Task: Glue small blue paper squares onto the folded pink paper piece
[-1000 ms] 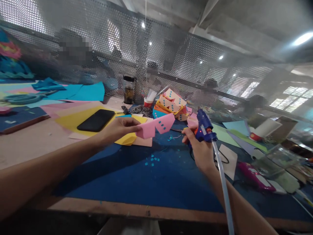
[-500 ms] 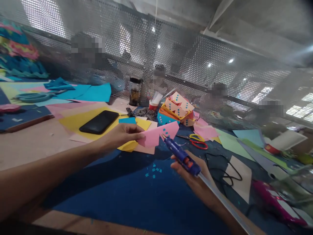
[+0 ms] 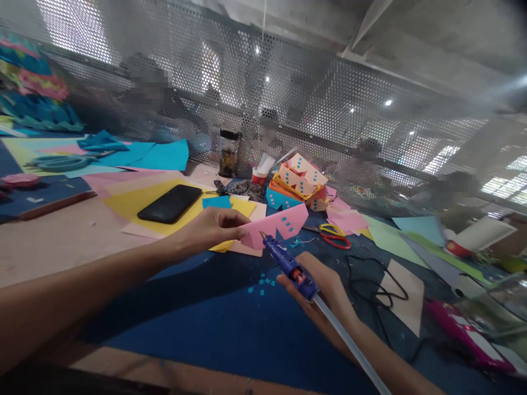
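Observation:
Between the fingers and thumb of my left hand (image 3: 218, 225) is the left end of a folded pink paper piece (image 3: 263, 230), with small blue squares on its right part. My right hand (image 3: 321, 280) is wrapped round a blue hot glue gun (image 3: 288, 263), and a long pale glue stick (image 3: 349, 345) sticks out of its back. The gun's nozzle points at the left part of the pink paper; I cannot tell whether it touches. Several loose blue paper squares (image 3: 262, 282) lie on the dark blue table surface (image 3: 214, 334) below.
A black phone (image 3: 170, 203) lies on yellow paper at the left. Behind the pink piece stands a pile of decorated paper pieces (image 3: 300, 175). Red and yellow scissors (image 3: 334, 236), a black cord (image 3: 382, 299) and a magenta device (image 3: 469, 334) are on the right. A jar (image 3: 228, 153) stands near the mesh.
The glue gun's tip has moved left along the pink paper, away from the blue squares towards my left fingers. My left hand has shifted slightly right with the paper.

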A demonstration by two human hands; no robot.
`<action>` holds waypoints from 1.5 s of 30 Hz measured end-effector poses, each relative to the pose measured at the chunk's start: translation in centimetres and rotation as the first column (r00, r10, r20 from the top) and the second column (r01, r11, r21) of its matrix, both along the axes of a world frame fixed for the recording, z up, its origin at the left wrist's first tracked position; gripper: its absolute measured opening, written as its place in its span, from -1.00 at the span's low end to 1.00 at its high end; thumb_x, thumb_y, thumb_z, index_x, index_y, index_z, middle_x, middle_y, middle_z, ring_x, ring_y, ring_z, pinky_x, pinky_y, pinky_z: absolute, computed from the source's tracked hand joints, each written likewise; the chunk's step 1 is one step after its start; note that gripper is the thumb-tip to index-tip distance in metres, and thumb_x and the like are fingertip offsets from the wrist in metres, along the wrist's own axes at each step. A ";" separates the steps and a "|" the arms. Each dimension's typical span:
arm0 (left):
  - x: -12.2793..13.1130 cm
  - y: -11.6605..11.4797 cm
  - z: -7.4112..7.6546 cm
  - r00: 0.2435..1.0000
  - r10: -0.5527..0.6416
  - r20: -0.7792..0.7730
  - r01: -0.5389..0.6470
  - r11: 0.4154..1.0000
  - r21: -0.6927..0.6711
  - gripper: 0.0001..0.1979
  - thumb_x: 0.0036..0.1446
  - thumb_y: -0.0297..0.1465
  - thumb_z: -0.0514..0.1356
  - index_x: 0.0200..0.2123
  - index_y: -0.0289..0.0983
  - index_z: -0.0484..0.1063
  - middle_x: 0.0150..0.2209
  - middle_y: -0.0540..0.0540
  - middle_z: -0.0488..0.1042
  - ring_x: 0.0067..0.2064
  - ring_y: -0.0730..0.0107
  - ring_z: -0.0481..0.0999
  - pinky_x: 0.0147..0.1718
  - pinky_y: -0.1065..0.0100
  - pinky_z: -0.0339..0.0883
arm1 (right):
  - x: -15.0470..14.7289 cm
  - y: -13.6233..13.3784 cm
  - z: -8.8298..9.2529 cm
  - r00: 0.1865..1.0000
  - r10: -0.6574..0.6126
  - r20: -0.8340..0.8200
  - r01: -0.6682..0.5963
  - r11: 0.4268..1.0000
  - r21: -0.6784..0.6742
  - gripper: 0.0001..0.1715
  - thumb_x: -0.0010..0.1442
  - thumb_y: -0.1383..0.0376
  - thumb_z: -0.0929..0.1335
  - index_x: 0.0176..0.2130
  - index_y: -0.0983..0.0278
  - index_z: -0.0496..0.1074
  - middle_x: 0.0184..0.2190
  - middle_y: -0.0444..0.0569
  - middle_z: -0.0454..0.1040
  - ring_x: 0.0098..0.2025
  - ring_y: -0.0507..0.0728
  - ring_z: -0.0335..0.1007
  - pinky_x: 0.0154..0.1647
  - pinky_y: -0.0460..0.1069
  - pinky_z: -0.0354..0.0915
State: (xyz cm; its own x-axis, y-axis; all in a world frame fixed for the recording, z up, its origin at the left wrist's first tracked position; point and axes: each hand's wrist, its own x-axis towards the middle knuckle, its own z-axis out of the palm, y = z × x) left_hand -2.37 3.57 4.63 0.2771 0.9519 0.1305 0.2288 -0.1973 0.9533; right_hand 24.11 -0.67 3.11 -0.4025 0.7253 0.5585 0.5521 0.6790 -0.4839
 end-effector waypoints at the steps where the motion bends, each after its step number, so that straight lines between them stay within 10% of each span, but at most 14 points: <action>1: 0.0 0.1 -0.1 1.000 -0.003 -0.003 0.003 1.000 0.005 -0.68 0.03 -0.20 0.36 -0.16 -0.22 0.61 -0.14 -0.09 0.65 -0.10 0.17 0.60 -0.06 0.24 0.42 | 0.0 0.0 0.0 1.000 0.008 0.006 -0.008 1.000 0.007 -0.80 0.23 0.13 0.39 -0.34 0.20 0.42 -0.42 -0.11 0.44 -0.48 0.03 0.30 -0.38 -0.10 0.24; 45: -0.1 -0.2 -0.1 0.994 -0.110 0.003 0.110 0.994 0.012 -0.71 0.12 -0.20 0.33 -0.15 -0.25 0.53 -0.20 -0.08 0.65 -0.15 0.27 0.61 -0.17 0.36 0.41 | 1.4 0.6 -0.9 0.975 0.102 0.198 -0.103 0.995 -0.006 -0.78 0.13 0.48 0.36 -0.25 0.21 0.33 -0.36 -0.15 0.38 -0.37 0.04 0.38 -0.40 -0.12 0.17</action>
